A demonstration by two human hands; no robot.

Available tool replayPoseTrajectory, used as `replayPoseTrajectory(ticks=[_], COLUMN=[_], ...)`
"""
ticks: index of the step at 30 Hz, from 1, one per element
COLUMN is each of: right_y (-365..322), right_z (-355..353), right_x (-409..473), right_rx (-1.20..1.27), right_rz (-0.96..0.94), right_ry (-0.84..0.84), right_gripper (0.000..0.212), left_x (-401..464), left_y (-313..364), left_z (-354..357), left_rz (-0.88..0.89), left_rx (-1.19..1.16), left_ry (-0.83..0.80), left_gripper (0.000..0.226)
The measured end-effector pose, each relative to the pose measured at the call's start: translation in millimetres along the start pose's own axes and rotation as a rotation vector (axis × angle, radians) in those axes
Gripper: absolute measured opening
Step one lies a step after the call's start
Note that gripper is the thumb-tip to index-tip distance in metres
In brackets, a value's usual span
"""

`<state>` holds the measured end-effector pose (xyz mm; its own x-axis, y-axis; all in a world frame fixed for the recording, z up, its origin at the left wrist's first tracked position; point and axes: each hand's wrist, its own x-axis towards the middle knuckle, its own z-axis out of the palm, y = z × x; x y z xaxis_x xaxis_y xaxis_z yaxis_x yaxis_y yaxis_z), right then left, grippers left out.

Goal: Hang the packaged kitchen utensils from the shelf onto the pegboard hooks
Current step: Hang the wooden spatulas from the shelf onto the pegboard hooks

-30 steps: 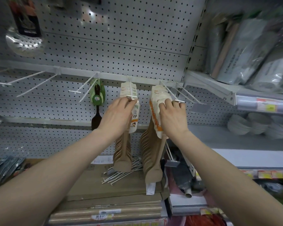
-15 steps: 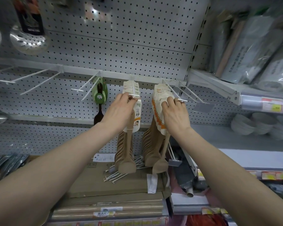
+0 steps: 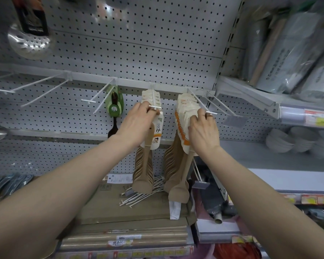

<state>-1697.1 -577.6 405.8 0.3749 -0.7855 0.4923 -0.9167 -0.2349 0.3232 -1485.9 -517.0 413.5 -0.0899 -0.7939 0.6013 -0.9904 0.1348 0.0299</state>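
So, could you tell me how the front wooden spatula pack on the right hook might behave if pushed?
The front spatula pack hangs freely from the hook, so it would likely swing. Its wooden blade looks stiff and probably light.

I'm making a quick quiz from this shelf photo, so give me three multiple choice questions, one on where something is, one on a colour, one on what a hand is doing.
1. Where does the green-carded utensil hang?
A. left of both hands
B. between the hands
C. right of both hands

2. What colour is the stripe on the spoon cards at the right hand?
A. blue
B. orange
C. purple

3. What is the left hand doing?
A. hanging idle
B. resting on the cardboard
C. holding a packaged spoon at a hook

Answers: A, it hangs left of the left hand; B, an orange band edges the cards; C, fingers reach the hook tip.
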Motion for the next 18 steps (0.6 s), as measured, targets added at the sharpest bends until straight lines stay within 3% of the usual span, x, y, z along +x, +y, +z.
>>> replayPoseTrajectory(ticks=[11,18], right_y=[-3,-12], right_z=[-1,-1], right_x=[5,-5], right_rx=[0.037,0.057], right_rz=[0.004,-0.004], right_ry=[-0.064,0.014], right_gripper=[0.032,0.035], left_x=[3,-1], left_y=[-5,-7], left_z=[7,12], left_rz=[-0.017,-0.012], left_rx=[-0.025,0.016], left_ry=[0.001,-0.039], left_gripper=[0.057,0.066])
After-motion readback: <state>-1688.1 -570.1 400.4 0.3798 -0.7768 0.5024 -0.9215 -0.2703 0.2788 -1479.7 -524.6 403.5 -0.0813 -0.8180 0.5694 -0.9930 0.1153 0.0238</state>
